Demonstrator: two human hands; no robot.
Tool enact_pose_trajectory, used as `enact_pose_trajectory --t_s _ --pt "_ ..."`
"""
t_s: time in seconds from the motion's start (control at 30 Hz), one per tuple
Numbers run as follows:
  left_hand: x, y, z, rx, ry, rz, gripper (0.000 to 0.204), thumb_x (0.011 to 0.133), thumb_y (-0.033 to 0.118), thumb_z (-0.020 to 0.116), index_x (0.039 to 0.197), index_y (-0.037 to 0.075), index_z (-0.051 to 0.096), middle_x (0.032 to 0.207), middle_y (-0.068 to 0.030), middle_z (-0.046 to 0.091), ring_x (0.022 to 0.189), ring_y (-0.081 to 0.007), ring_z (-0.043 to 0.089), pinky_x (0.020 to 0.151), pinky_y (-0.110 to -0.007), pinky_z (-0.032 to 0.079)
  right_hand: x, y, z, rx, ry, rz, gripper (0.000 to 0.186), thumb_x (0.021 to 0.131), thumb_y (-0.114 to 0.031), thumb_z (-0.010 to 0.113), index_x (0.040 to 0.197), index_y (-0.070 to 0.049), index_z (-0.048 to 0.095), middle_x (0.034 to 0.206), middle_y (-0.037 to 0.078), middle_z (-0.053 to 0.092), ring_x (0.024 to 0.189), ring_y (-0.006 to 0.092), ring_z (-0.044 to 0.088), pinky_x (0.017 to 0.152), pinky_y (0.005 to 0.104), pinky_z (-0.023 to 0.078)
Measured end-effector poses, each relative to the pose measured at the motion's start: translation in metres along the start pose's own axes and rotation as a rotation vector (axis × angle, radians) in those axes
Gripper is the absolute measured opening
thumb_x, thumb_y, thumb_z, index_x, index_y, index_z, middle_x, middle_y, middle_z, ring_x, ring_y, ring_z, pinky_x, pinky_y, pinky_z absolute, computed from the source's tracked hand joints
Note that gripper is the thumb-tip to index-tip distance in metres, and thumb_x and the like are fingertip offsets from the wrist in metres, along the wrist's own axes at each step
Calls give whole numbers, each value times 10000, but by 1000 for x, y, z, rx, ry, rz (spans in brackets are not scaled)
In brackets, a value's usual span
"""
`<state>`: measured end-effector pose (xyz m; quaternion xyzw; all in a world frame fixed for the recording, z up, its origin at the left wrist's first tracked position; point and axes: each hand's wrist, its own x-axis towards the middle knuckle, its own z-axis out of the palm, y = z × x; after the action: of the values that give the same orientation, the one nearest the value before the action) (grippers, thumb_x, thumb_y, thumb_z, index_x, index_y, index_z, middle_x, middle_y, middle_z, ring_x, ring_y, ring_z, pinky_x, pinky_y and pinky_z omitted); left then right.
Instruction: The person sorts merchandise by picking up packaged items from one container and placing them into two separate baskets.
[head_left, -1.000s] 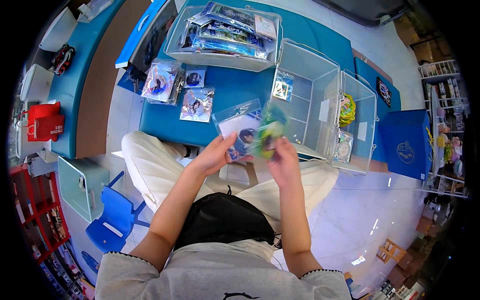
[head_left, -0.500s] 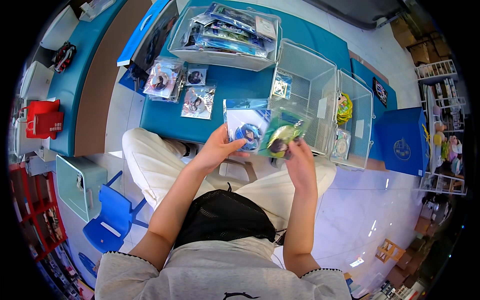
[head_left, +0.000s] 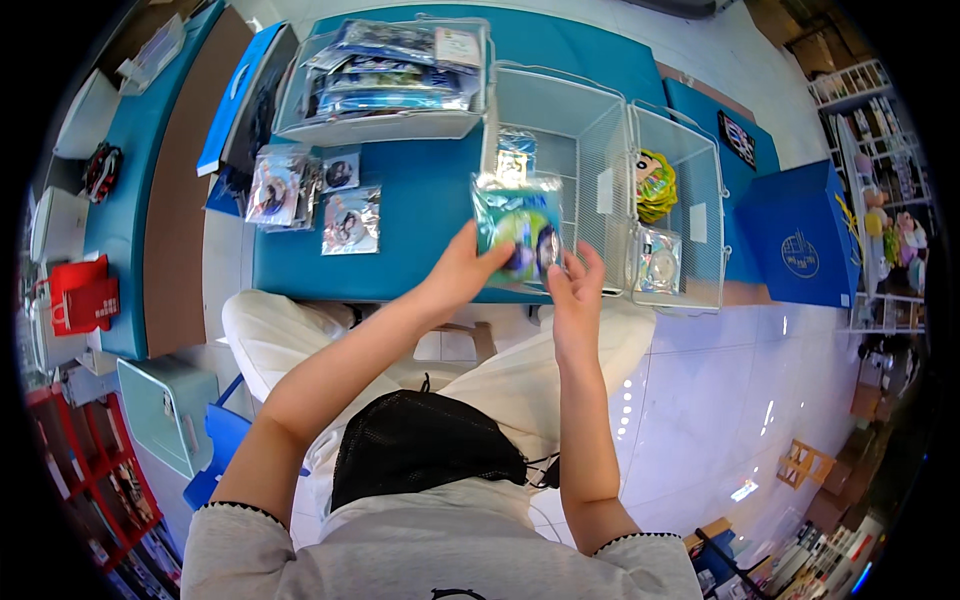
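Note:
In front of me is a clear plastic packet [head_left: 517, 222] with a round badge on green card, apparently lying over the other badge packet. My left hand [head_left: 460, 272] is closed on its left side, thumb across the front. My right hand [head_left: 577, 288] pinches the lower right corner, with its other fingers partly spread. Behind the packets stands a white mesh basket [head_left: 605, 190] with a small badge packet [head_left: 516, 155] at its left side. Left of my hands, a stack of badge packets [head_left: 275, 188] and two single packets [head_left: 351, 219] lie on the teal table [head_left: 425, 200].
A wire basket [head_left: 400, 127] full of flat packets stands at the back left. On the right another mesh basket [head_left: 705, 265] holds yellow-green character items [head_left: 655, 187] and a clear packet [head_left: 659, 260]. Beyond it stands a blue paper bag [head_left: 797, 235].
The two packets, held side by side before, are now together, with the green one in front. My left hand now grips them, and my right hand has shifted to the lower right corner.

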<state>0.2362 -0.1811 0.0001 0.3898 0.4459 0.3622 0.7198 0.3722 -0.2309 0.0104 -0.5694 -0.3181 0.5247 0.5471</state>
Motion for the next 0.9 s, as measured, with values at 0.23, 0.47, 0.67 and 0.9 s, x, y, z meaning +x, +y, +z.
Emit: enact_pose_trajectory --t_s 0.23,0.47,0.67,0.9 --pt "119 -59 33 630 165 -132 363 756 151 577 1020 -51 430 960 -163 544 872 -223 548 710 -317 432 1 -1 -58 97 163 -16 464 836 -86 435 1225 11 201 1130 180 445 971 227 501 844 289 373" --pt "164 -154 43 704 126 -564 472 733 270 596 1021 -73 445 890 -177 543 718 -260 566 535 -374 451 -2 7 -99 86 211 38 417 840 -143 459 1191 8 292 1059 161 503 931 223 530 820 298 410" --pt "164 -152 34 1258 -391 -258 491 777 282 561 977 -147 428 823 -231 546 752 -328 570 610 -379 460 15 8 -103 136 226 44 379 828 -57 425 1176 16 293 1030 146 514 908 196 521 807 286 396" --pt "162 -169 38 1408 -261 -447 442 797 386 462 1068 43 525 1072 -158 532 973 -327 520 813 -377 413 41 0 -69 121 71 -10 374 830 -62 425 1175 18 303 1022 142 510 909 192 517 810 284 398"
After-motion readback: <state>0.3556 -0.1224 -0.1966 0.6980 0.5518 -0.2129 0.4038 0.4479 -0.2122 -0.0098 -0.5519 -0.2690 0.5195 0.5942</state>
